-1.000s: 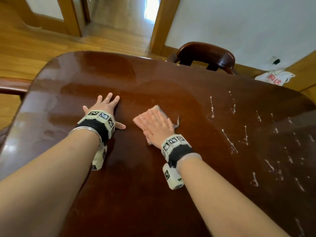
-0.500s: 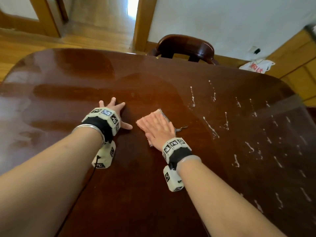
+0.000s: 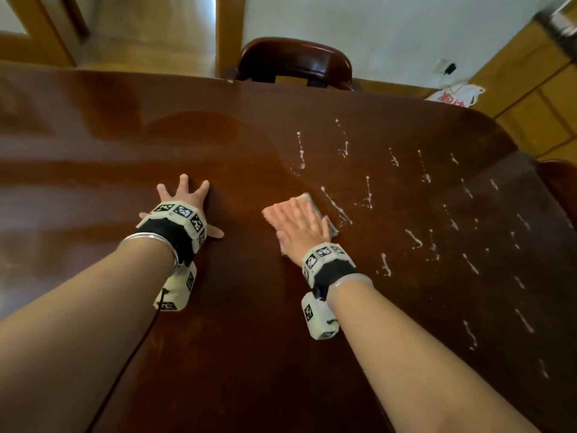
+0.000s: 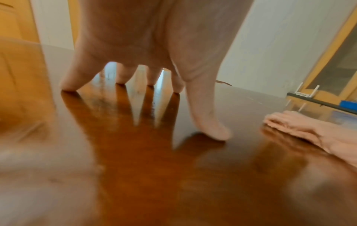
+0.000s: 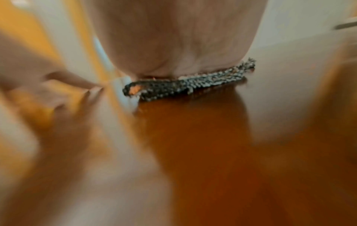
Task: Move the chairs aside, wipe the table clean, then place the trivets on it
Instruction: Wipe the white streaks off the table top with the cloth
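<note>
Here the right hand (image 3: 301, 225) lies flat, fingers straight, pressing a thin pink cloth with a grey knitted edge (image 5: 185, 86) onto the glossy dark wooden table (image 3: 249, 354), beside white streaks (image 3: 335, 207). Soft, limp, light: palm pressure should suffice. The left hand (image 3: 184, 198) rests splayed on the table, holding nothing.

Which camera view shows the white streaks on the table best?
The head view: the white streaks spread across the table on the right of the right hand. The left wrist view shows only faint marks far off. The right wrist view shows none.

White wall (image 3: 390, 42), wood floor (image 3: 150, 45), bright doorway (image 3: 229, 14), yellow cabinet (image 3: 540, 98).
</note>
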Demonstrator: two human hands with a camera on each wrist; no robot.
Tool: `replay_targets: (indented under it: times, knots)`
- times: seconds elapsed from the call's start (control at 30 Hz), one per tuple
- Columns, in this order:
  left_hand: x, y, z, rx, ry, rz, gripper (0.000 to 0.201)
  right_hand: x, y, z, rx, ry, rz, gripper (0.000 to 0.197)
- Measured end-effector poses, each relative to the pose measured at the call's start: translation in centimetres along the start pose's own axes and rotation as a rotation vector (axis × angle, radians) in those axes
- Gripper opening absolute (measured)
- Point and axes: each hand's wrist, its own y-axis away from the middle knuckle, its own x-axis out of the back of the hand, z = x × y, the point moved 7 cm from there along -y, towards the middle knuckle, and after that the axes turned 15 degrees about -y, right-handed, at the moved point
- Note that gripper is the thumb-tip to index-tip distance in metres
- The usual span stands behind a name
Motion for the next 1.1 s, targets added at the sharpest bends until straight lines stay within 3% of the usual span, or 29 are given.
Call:
replay_targets:
  times: [0.07, 0.17, 0.27, 0.37, 0.47, 0.6, 0.73, 0.83, 0.97, 1.03, 1.1]
  knots:
    - [-0.8, 0.5, 2.2, -0.034, -0.041, -0.016, 0.125, 0.6, -0.4, 0.7, -0.037, -0.014, 0.0, 0.056]
    - [-1.9, 1.7, 6.3, -0.046, -0.03, -0.01, 0.126, -0.8, 1.1, -0.2, 0.075, 0.021, -0.085, 0.059]
    - [-2.1, 2.1, 8.1, 0.006, 0.036, -0.008, 0.127, -1.7, 4.3, 3.3, 0.159, 0.079, -0.123, 0.057]
    - [-1.9, 1.9, 8.9, 0.047, 0.059, 0.005, 0.132, 0.2, 5.7, 9.3, 0.042, 0.004, -0.069, 0.053]
    - [-1.4, 2.0, 10.2, 0.076, 0.087, 0.014, 0.132, 2.6, 3.7, 12.0, -0.087, -0.12, -0.008, 0.054]
    - [-1.1, 1.2, 10.8, 0.08, 0.106, 0.016, 0.134, 5.2, -2.1, 9.9, -0.163, -0.238, 0.091, 0.056]
    - [-1.2, 0.0, 10.5, 0.074, 0.077, 0.002, 0.141, 4.6, -3.7, 6.2, 0.008, -0.133, 0.079, 0.06]
    - [-1.2, 0.1, 10.5, 0.07, 0.074, -0.014, 0.144, 3.7, -1.5, 7.6, 0.12, -0.029, -0.01, 0.061]
    - [-1.1, 1.0, 10.6, 0.098, 0.132, -0.046, 0.14, 6.3, -2.6, 12.2, -0.027, -0.088, 0.033, 0.053]
    - [-0.8, 1.6, 10.8, 0.106, 0.139, -0.05, 0.138, 7.6, -4.9, 11.4, -0.13, -0.158, 0.065, 0.053]
    - [-0.8, 1.8, 10.8, 0.11, 0.137, -0.061, 0.137, 7.5, -6.9, 8.6, -0.124, -0.157, 0.07, 0.056]
